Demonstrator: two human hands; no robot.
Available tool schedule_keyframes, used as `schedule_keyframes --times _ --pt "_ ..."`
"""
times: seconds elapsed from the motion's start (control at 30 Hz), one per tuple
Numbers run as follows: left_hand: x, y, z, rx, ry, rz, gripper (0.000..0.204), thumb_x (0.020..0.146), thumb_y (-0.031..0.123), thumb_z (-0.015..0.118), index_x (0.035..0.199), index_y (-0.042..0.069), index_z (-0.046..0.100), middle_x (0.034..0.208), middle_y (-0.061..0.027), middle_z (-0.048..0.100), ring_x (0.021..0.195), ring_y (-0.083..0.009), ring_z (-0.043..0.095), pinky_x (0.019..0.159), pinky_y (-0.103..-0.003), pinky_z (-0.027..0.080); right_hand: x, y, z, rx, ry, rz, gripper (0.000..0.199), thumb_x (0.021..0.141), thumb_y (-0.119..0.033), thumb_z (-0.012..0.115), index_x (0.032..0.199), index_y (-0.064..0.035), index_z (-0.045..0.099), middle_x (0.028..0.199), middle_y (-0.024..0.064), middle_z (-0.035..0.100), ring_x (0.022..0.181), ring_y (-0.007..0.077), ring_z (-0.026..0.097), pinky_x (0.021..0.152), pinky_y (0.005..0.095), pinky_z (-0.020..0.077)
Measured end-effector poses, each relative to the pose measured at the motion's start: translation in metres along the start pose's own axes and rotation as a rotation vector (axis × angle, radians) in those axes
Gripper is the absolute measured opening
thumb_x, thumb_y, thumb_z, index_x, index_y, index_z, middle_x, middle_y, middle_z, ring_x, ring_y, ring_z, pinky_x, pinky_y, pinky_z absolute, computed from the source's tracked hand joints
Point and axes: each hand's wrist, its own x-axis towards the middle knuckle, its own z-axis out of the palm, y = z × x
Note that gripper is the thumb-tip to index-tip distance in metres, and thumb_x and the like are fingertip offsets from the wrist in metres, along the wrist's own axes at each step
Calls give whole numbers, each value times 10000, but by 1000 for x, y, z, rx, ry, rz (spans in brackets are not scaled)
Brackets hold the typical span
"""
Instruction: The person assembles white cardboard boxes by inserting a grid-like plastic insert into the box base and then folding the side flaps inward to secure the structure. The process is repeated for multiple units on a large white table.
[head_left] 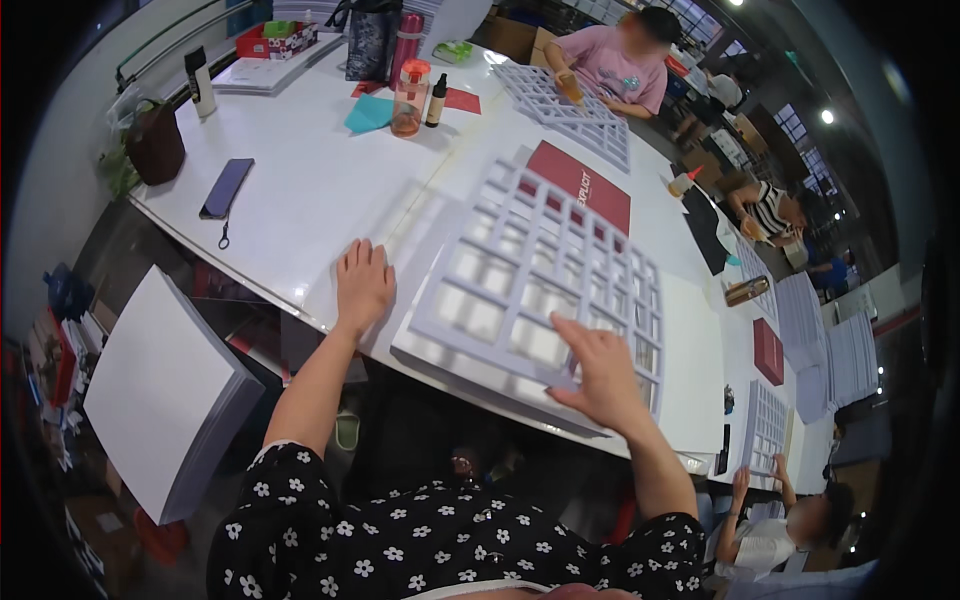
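Note:
A pale grey-white lattice panel (520,300) with rows of square openings lies over white sheets or boards (470,385) near the table's front edge. On the near right part of the lattice is my right hand (605,380), thumb and index finger apart and touching the bars. Its other fingers are partly hidden. My left hand (365,285) rests flat on the white tabletop, left of the panel, with its fingers stretched out and nothing in them. A dark red box (605,200) shows behind the lattice, partly seen through its far openings.
Further back stand an orange-lidded bottle (408,100), a small dark bottle (437,102) and a pink flask (405,45). A phone (228,188) lies left. Stacked white boards (165,390) stand below the table's left edge. A co-worker in pink (625,65) handles another lattice (575,115).

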Motion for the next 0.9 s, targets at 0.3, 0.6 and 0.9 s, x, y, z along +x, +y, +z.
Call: schedule_keyframes --times 0.3,0.6,0.9 --pt "-2 -4 8 38 42 41 371 880 241 630 1175 20 590 1352 -183 532 1338 -336 430 1086 -469 334 -11 -12 56 -16 -128 63 1018 662 -352 853 1541 -231 352 1303 96 598 1026 344 586 949 460 415" --pt "0 5 8 -11 -13 23 402 909 253 615 1247 38 582 1385 -184 527 1343 -359 435 1106 -492 321 -20 -2 76 -123 13 63 974 698 -418 842 1528 -236 364 1365 125 557 1155 362 563 990 496 397" --pt "-46 -19 -12 -953 -199 -279 508 1050 356 461 1424 14 496 1389 -202 548 1276 -315 532 1091 -417 389 -149 51 85 17 476 641 768 790 -309 806 1423 -42 464 1383 184 539 1278 372 489 1051 485 367"
